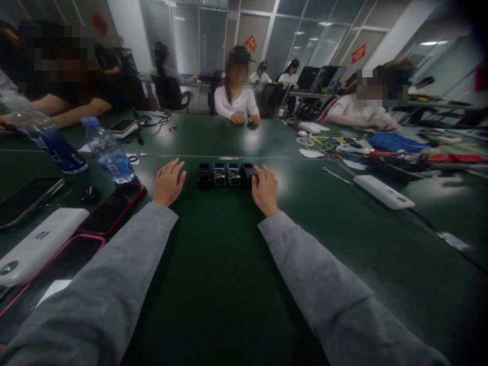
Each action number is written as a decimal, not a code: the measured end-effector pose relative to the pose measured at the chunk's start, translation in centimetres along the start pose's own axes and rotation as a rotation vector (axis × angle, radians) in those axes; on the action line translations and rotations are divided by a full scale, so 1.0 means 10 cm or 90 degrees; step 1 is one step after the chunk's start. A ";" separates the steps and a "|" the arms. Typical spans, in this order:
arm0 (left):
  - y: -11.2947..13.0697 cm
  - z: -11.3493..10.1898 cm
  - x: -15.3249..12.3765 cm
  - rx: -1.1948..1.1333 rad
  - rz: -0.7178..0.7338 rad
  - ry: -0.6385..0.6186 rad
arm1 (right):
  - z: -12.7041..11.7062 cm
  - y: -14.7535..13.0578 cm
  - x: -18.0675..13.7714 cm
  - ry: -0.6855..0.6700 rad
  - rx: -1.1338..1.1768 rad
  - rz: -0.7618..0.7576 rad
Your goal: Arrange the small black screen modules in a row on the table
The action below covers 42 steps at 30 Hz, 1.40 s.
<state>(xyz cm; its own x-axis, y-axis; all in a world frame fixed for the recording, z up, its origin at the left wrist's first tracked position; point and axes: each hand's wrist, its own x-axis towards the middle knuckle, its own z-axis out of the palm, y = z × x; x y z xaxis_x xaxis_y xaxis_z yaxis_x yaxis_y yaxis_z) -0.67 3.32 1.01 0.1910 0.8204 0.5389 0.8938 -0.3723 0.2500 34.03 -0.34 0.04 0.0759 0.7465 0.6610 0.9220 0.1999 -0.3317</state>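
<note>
A row of small electronic pieces lies across the green table (213, 244) in front of me. At its left end is a black case piece (205, 176). Two small circuit boards with screens, a left board (219, 174) and a right board (233, 174), fill the middle. Another black case piece (247, 172) forms the right end. My right hand (266, 187) rests against that right piece, fingers apart and not wrapped round it. My left hand (168, 182) lies left of the row with a gap, its fingers spread and nothing in them.
On the left stand a small water bottle (112, 152) and a larger bottle (53, 140), near a red-edged phone (112, 207) and a white power bank (43, 244). Rightward lie another white power bank (383, 191), a metal wrench (336, 175) and tangled cables (324, 144). Other people sit around.
</note>
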 end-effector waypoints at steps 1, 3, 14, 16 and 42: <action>-0.03 0.04 -0.01 0.013 -0.006 -0.023 | 0.04 0.05 0.00 -0.015 0.015 0.016; -0.10 0.13 -0.02 0.022 -0.005 -0.115 | 0.10 0.12 0.00 -0.053 0.047 0.031; -0.22 0.24 -0.02 0.020 0.007 -0.170 | 0.13 0.11 -0.01 -0.091 0.075 -0.002; -0.22 0.24 -0.02 0.022 0.006 -0.183 | 0.12 0.11 -0.01 -0.101 0.064 -0.001; -0.19 0.19 0.01 0.065 -0.007 -0.229 | 0.08 0.08 -0.02 -0.133 0.077 -0.034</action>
<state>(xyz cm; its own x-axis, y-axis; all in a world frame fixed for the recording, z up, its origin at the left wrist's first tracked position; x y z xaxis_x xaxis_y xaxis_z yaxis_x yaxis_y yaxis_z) -1.60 4.94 -1.00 0.2946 0.9312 0.2148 0.9293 -0.3316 0.1628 34.47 0.15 -0.91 -0.0628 0.8451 0.5308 0.8692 0.3077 -0.3871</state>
